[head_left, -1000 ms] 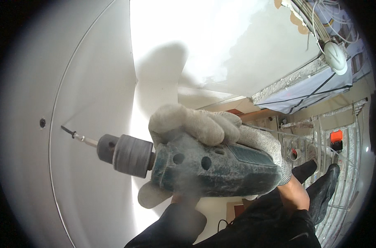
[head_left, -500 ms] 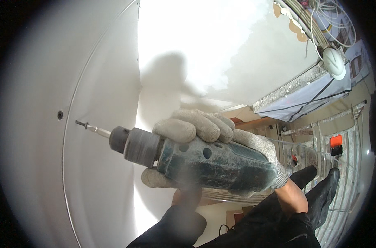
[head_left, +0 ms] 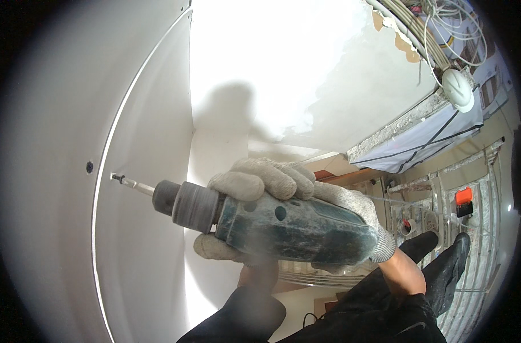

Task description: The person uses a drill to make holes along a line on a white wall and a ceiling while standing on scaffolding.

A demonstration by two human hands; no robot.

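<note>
A dusty dark green power drill [head_left: 306,228] lies across the middle, its nose pointing left. Its grey collar [head_left: 194,206] leads to a silver bit [head_left: 141,187] with a dark screw [head_left: 119,179] at the end. The screw's tip meets the white wall board [head_left: 140,228], where a pale mark surrounds it. My right hand [head_left: 355,206], in a knitted work glove, is closed around the rear of the drill. My left hand [head_left: 214,247], gloved too, grips the front from beneath; the drill body hides much of it. Gloved fingers curl over the top.
A seam [head_left: 100,183] runs down the board, with a dark fastener spot [head_left: 90,167] left of it. A white hard hat [head_left: 458,90] hangs near looped cables [head_left: 443,26]. Lower right are a cup [head_left: 408,226], an orange-and-black case [head_left: 464,201] and my shoes [head_left: 455,257].
Less of the screw shows at the board than before. The view has shifted slightly, and the board seam looks wider and brighter. Both hands keep their hold on the drill.
</note>
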